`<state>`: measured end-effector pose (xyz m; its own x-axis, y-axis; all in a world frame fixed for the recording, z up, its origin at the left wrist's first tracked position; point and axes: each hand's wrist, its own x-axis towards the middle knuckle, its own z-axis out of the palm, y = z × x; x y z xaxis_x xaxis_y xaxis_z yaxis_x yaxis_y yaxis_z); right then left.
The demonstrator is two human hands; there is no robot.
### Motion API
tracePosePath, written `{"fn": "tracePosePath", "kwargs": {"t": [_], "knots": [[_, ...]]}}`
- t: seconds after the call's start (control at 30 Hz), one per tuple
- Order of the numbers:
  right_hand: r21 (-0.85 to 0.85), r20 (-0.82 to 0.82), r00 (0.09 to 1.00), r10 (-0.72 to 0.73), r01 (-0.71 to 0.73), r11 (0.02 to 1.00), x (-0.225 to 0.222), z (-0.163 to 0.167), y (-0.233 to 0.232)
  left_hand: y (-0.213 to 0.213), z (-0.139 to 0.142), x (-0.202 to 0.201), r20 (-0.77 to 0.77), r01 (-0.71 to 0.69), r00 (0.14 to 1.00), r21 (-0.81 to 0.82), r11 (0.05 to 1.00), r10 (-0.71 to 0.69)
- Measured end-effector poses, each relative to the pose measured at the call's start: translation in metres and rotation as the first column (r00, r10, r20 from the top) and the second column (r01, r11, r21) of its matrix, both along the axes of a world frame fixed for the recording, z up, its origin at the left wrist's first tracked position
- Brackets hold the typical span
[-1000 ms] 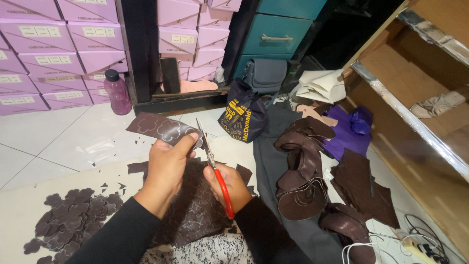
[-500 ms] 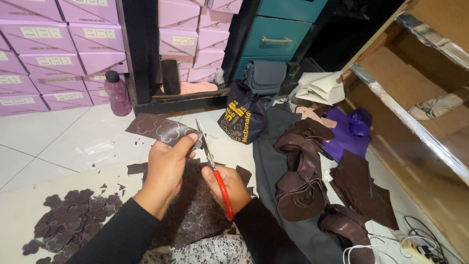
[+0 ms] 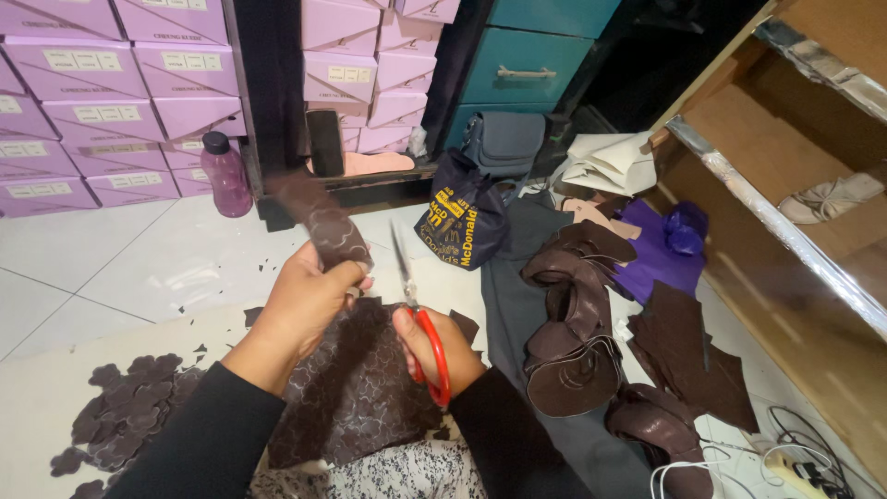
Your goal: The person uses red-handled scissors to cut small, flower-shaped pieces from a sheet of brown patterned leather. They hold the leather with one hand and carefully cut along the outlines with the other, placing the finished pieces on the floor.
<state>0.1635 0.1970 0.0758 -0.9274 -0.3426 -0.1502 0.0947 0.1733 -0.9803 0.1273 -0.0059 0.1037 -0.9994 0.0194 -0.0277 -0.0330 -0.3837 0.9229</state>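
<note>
My left hand (image 3: 300,300) grips a strip of dark brown patterned leather (image 3: 319,222) that stands up, blurred, above my fist. My right hand (image 3: 434,346) holds red-handled scissors (image 3: 420,314), blades pointing up and away, just right of the strip. A larger sheet of the same brown leather (image 3: 356,397) with drawn outlines lies on my lap under both hands. A pile of small cut brown pieces (image 3: 125,416) sits on the floor to the lower left.
Stacks of lilac boxes (image 3: 83,102) line the back wall, with a purple bottle (image 3: 224,174) in front. A dark blue bag (image 3: 462,222), rolled brown leather (image 3: 573,323), purple cloth (image 3: 661,245) and flat leather scraps (image 3: 693,351) lie to the right. A wooden shelf unit (image 3: 795,212) stands at far right.
The leather strip in my left hand has swung from lying flat to the left to standing upright. The scissors stayed close beside it.
</note>
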Motion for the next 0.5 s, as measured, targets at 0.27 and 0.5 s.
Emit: {"fn": "tracePosePath", "kwargs": {"t": [0.27,0.5], "knots": [[0.091,0.075,0.990,0.122,-0.129,0.987,0.0023,0.0001,0.0015,-0.0034,-0.0106,-0.0049,0.021,-0.034,0.999,-0.054,0.998,0.035],[0.086,0.088,0.990,0.111,-0.119,0.989,0.0074,0.0099,-0.0047,0.0044,-0.0056,0.0004,-0.023,-0.001,1.000,-0.043,0.999,0.000]]}}
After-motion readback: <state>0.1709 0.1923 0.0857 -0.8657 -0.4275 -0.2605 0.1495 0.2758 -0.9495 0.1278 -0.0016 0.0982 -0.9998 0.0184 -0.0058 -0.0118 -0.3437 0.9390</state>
